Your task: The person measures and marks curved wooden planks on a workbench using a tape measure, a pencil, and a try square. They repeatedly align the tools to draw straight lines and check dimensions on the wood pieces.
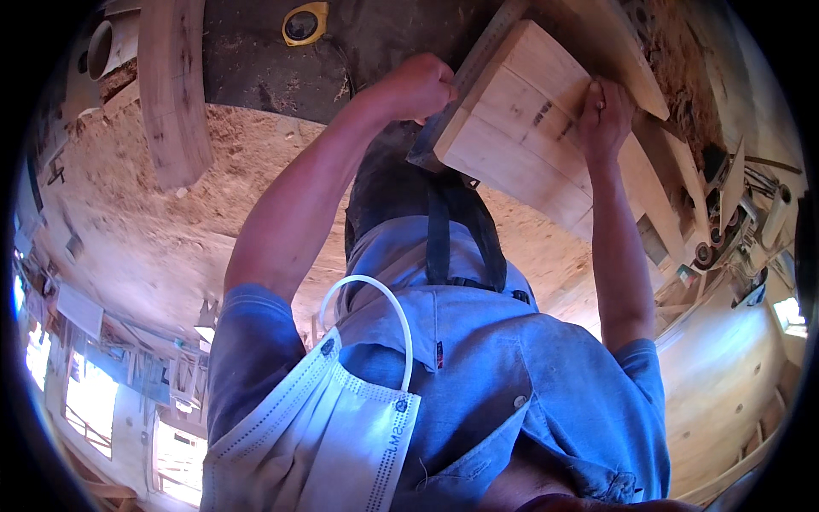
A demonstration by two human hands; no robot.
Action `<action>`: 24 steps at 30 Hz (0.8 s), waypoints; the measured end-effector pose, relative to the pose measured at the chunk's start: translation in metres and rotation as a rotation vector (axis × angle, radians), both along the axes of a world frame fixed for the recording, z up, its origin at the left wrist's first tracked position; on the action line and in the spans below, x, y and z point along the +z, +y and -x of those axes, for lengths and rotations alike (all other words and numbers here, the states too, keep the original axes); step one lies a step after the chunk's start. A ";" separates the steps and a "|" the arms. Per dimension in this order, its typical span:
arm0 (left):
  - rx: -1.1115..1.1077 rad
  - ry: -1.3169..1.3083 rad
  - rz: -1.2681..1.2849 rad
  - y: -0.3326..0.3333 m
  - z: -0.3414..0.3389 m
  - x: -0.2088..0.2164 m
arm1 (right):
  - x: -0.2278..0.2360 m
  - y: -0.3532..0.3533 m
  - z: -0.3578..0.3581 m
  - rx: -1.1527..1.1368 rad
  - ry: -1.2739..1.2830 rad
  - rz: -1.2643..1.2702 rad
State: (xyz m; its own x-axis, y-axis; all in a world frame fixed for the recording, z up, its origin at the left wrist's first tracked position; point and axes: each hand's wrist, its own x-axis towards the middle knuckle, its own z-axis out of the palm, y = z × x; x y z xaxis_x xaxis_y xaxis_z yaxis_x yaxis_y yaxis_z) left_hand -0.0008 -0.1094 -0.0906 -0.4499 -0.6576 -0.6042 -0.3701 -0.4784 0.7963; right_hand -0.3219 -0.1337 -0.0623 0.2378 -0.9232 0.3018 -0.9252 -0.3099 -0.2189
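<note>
A pale wooden panel [512,119] made of joined boards, with dark marks on its face, lies tilted ahead of me. Along its left edge runs a long, flat grey metal strip [467,72]. My left hand [420,88] is closed beside that strip, fingers curled; whatever is in them, if anything, is hidden. At the panel's right side, my right hand [606,115] is closed with its fingers bent around the edge. A yellow and black tape measure [304,24] rests on the dark surface beyond my left hand.
A curved wooden board [173,94] lies at the left. Further planks [627,51] stand to the panel's right, near metal machine parts [742,222]. Sawdust [162,222] covers the floor. A white face mask [341,435] hangs in the lower foreground.
</note>
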 end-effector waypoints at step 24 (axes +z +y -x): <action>-0.628 -0.496 0.908 0.136 0.055 0.168 | 0.136 0.214 -0.026 0.158 -0.225 -0.288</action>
State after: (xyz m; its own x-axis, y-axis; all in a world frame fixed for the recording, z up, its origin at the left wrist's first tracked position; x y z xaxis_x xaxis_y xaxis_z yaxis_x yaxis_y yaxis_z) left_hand -0.0560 0.0263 0.0778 -0.6932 -0.6819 -0.2335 -0.6979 0.5539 0.4541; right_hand -0.2961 0.0803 0.0739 0.3409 -0.9352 0.0963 -0.7901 -0.3405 -0.5098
